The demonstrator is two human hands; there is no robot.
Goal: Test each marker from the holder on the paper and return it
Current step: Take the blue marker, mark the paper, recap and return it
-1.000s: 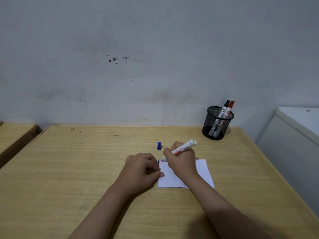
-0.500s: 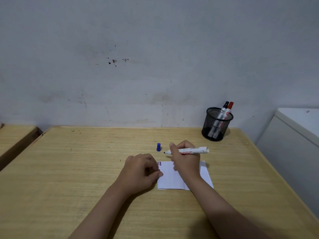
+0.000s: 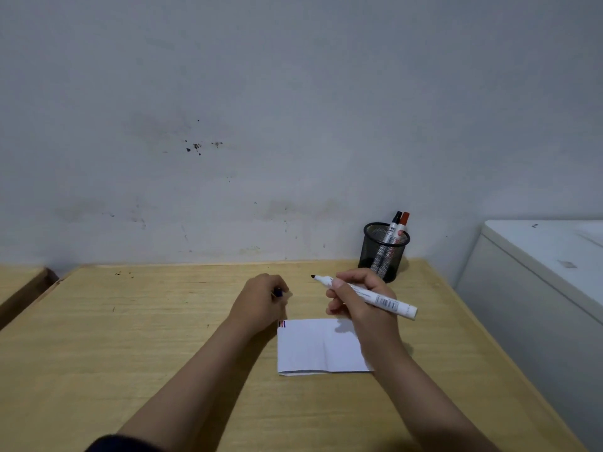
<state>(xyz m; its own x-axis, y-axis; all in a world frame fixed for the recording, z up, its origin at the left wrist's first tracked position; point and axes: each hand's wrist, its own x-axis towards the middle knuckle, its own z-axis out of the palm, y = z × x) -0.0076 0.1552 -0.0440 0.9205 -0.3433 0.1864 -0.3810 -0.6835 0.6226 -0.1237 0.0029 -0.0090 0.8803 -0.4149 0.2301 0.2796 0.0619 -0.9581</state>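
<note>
Wall (image 3: 293, 93) behind worktop: pale grey, painted, matt, with few small dark chips left of middle and faint brownish stains low down. Worktop (image 3: 130, 353): light yellow wood, grain running left to right, pushed against wall. Second wooden surface (image 3: 16, 285) of same colour at far left, narrow gap between. White cabinet (image 3: 538, 288) at right, just beside worktop. Light soft and even, shadows weak

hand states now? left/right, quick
Left hand: closed on the blue cap, picking it off the table.
Right hand: closed on the uncapped marker, tip off the paper.
</note>
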